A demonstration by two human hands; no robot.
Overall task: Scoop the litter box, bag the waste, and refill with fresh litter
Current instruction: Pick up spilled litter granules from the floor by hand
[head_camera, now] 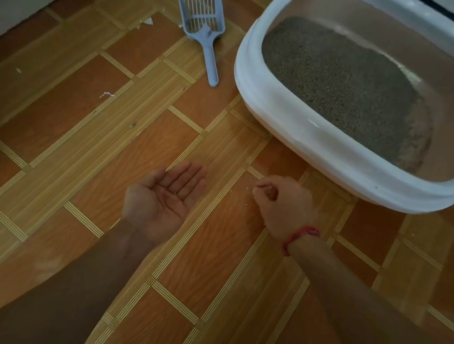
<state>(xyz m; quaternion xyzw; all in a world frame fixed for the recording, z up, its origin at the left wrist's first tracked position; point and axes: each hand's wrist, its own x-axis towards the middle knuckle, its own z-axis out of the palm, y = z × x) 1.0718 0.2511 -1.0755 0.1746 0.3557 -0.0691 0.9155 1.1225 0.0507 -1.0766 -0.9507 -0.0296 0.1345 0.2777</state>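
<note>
The litter box (328,149) fills the upper right of the frame, sitting on the floor (103,151) with grey litter (342,83) banked toward its near-right end. Loaded like that it will likely be heavy, so take it by the stiff white rim (245,63) with both hands. The blue scoop (205,27) lies top centre, left of the box and well apart from both your hands. It looks light and rigid, best gripped by its handle (211,68). Your left hand (165,200), lower centre, is flat open, palm up, cradling a few specks (174,191). Your right hand (283,204), just below the box's near rim, has its fingertips bunched, pinching spilled grains (245,205) off the floor.
</note>
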